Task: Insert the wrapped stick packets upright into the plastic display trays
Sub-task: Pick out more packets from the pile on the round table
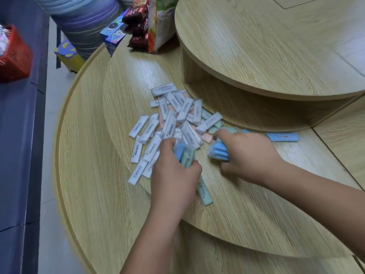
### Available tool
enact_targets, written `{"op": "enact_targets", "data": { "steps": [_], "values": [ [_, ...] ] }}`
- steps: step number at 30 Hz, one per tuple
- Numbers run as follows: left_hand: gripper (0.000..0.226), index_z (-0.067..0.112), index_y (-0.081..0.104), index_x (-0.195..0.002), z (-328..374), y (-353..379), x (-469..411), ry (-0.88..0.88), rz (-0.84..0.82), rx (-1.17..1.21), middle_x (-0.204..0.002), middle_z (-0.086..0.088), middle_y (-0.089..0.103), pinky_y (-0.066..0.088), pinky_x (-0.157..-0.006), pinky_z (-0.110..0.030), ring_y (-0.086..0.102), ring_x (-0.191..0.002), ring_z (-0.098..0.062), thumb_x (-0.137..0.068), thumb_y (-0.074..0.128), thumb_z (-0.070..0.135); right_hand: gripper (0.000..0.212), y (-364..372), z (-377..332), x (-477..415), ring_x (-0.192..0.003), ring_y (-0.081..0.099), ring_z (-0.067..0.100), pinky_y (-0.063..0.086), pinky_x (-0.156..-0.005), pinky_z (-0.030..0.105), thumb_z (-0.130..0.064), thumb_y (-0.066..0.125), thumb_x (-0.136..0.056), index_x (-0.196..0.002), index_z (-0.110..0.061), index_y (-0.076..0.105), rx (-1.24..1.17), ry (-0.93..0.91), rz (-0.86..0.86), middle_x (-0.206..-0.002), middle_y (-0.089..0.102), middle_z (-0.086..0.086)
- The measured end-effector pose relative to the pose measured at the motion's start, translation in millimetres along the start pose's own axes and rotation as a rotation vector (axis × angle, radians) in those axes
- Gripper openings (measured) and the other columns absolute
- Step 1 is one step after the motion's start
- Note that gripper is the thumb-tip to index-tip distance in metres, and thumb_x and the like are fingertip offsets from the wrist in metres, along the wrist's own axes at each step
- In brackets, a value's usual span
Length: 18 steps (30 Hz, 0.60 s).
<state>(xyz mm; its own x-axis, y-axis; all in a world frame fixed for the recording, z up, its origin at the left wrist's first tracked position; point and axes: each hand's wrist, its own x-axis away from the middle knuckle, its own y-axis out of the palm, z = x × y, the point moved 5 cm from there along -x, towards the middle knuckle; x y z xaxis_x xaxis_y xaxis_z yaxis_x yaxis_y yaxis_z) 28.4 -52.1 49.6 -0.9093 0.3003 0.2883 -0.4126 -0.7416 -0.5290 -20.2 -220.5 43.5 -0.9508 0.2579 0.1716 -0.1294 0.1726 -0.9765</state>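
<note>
- A heap of wrapped stick packets [173, 119] lies on the middle tier of a round, stepped wooden table [256, 204], most of them white side up with barcodes showing.
- The left hand [173, 173] grips a small bundle of blue and green packets [184, 155] at the near edge of the heap.
- The right hand [245, 153] grips a bunch of blue packets [218, 151] just beside it.
- One green packet [204, 191] lies flat, partly under the left hand.
- A single blue packet [282, 137] lies apart, near the base of the top tier [276, 46].
- Snack bags [150, 22] stand at the far edge.
- A red basket [13, 56] sits off to the left.
</note>
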Motion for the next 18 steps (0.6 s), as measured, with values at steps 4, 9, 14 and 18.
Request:
{"op": "enact_targets", "data": {
  "steps": [4,9,14,18],
  "values": [
    [0.037,0.037,0.047,-0.107,16.3,23.6,-5.8,0.059,-0.093,-0.002,-0.088,0.010,0.061,0.054,-0.070,-0.036,0.061,-0.077,-0.011,-0.079,0.068,0.026,0.055,-12.1,14.7,15.5,-0.073,0.058,0.013,0.048,-0.062,0.032,-0.040,0.069,-0.069,-0.119,-0.036,0.047,-0.299,0.135,0.060,-0.078,0.059,-0.011],
    [0.034,0.038,0.049,-0.101,15.0,37.4,-7.1,0.050,-0.147,0.080,-0.084,0.009,0.062,0.054,-0.066,-0.035,0.062,-0.072,-0.011,-0.077,0.069,0.024,0.052,-14.2,26.2,35.8,-0.070,0.061,0.006,0.055,-0.063,0.034,-0.033,0.077,-0.066,-0.110,-0.041,0.051,-0.653,0.242,0.097,-0.081,0.063,-0.013],
    [0.034,0.035,0.055,-0.105,21.2,47.0,0.8,0.035,-0.199,0.226,-0.085,0.008,0.066,0.053,-0.058,-0.021,0.063,-0.067,-0.001,-0.079,0.073,0.023,0.041,-14.0,29.1,44.5,-0.072,0.066,0.007,0.055,-0.060,0.021,-0.014,0.081,-0.069,-0.101,-0.031,0.061,-1.086,0.286,0.146,-0.085,0.068,-0.007],
    [0.033,0.040,0.053,-0.099,39.5,46.7,15.2,0.083,-0.306,0.302,-0.076,0.021,0.064,0.046,-0.053,-0.012,0.062,-0.065,0.004,-0.081,0.075,0.023,0.040,-17.6,32.3,63.7,-0.080,0.070,0.007,0.058,-0.066,0.022,-0.006,0.080,-0.073,-0.102,-0.025,0.062,-1.310,0.353,0.161,-0.090,0.071,-0.005]
  ]
}}
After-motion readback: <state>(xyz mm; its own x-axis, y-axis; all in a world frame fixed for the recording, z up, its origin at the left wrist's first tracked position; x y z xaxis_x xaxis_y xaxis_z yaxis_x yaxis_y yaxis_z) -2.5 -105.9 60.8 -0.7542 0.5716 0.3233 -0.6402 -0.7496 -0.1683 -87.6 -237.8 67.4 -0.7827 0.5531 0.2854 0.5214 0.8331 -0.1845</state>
